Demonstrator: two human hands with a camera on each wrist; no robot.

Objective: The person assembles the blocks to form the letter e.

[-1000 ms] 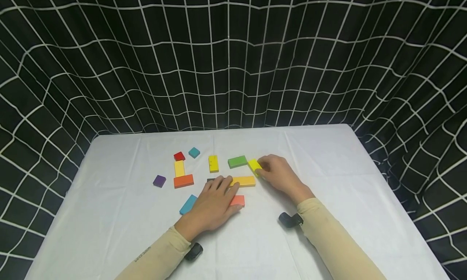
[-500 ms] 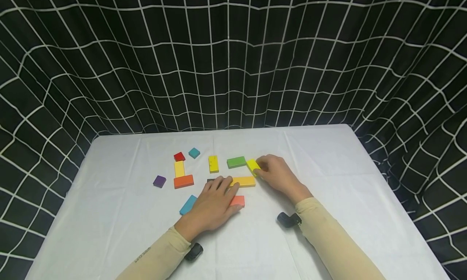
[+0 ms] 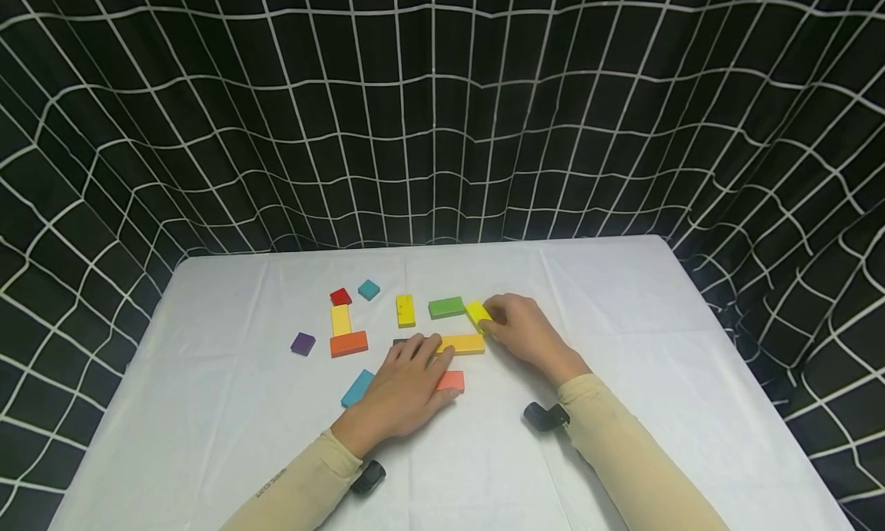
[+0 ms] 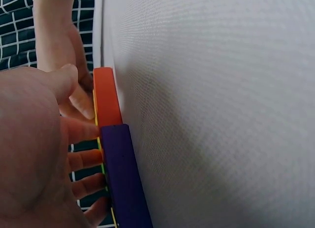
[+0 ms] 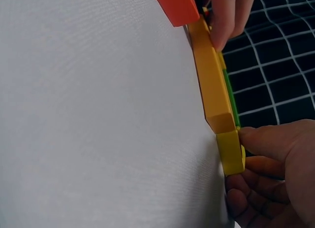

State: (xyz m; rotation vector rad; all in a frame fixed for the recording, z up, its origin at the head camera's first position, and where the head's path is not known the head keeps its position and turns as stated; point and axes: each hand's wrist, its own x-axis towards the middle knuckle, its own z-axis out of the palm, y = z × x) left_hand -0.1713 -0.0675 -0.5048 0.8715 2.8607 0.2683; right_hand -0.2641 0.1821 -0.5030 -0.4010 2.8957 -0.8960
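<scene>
In the head view my right hand [image 3: 525, 330] pinches a bright yellow block [image 3: 477, 315] at its right end. That block lies flat, its far corner close to the green block [image 3: 446, 308]. My left hand [image 3: 404, 389] spreads over the middle blocks, fingers nearly straight. Its fingertips touch the orange-yellow block [image 3: 462, 344] and a black block [image 3: 401, 342], mostly hidden. A coral block [image 3: 452, 381] shows by the left thumb. Beneath the left palm, the left wrist view shows a purple block [image 4: 123, 179] hidden from the head view.
Further left lie a red-orange block [image 3: 349, 344], a pale yellow block [image 3: 341, 320], a red piece [image 3: 340, 297], a teal piece [image 3: 369, 290], a purple piece [image 3: 303, 343] and a blue block [image 3: 357, 388]. Another yellow block [image 3: 405, 311] lies behind my left fingers. Netted black cloth surrounds the white table [image 3: 608, 300].
The right hand has slid the bright yellow block slightly left, and the green block has shifted a little left with it. My left hand stays put.
</scene>
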